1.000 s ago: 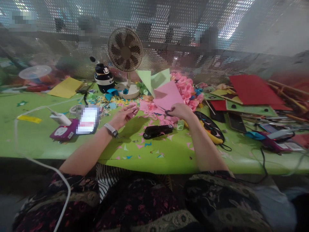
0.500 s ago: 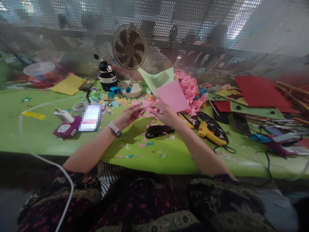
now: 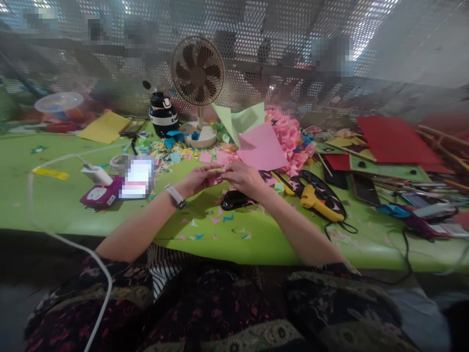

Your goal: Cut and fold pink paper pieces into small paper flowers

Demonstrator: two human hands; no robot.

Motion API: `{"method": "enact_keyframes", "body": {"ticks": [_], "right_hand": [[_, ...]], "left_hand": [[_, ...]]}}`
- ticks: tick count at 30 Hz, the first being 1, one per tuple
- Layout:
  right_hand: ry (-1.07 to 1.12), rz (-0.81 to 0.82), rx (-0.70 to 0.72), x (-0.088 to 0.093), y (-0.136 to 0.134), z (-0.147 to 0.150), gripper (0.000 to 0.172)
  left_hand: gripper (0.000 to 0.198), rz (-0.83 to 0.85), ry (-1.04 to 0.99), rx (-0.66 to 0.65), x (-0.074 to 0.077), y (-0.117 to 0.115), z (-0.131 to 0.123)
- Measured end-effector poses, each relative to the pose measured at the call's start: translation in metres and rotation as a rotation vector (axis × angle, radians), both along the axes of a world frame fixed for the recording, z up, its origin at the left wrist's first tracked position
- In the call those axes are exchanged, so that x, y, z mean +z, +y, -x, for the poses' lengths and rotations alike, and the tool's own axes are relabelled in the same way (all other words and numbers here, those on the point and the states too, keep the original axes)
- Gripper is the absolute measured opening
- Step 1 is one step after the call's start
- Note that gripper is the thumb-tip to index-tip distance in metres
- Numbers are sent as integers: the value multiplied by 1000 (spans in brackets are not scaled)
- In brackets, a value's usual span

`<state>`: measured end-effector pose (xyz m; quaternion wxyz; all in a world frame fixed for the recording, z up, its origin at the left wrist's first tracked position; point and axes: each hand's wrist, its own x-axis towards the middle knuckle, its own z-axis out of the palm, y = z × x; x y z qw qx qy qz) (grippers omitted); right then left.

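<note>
Over the middle of the table my left hand is closed in a pinch on a small piece of pink paper, partly hidden by the fingers. My right hand meets it from the other side, fingers bent and closed on the same piece. Just below the hands lies a black stapler-like object, partly covered by the right hand. Behind them are a larger pink sheet, loose pink paper squares and a heap of pink paper petals.
A yellow glue gun rests on a black holder at right. A lit phone leans on a purple socket box at left. A fan and a black bottle stand behind. Paper scraps litter the green table.
My right hand has moved down and left to meet my left hand, its fingers now closing on the pink piece. My left hand has turned slightly and lowered.
</note>
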<state>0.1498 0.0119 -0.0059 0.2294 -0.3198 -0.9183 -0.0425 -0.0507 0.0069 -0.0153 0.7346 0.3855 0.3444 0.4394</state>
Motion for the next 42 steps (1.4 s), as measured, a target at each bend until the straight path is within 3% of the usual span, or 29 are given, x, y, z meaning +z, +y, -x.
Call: {"method": "enact_keyframes", "body": {"ticks": [5,9,12,17,21,26,32,37,42], "right_hand": [[195,55,-23,7,7,-10,21],[493,149,-173,15,22,-31,18],[558,260,-302,15,32,-44,16],[332,508,-317,11,31,-44,15],[101,552,-277,8,26,-35,14],[2,597,-300,8,28,-34,19],[-1,606,-278,12,25,-34,21],[75,619,-266,20,20,-36,23],[35,502,-413,26,20,-43,25]], "left_hand": [[20,-77,114,39,-6,9,11],[18,-161,336,169,-11,22,25],[22,-269,572,258,-12,26,29],[34,-407,810,313,-15,26,29],[31,-570,890,334,-19,29,30],[25,-768,1012,182,-25,33,31],[23,-953,1013,63,-32,37,29],[17,-932,992,40,-31,35,25],[14,-832,974,115,-29,30,24]]}}
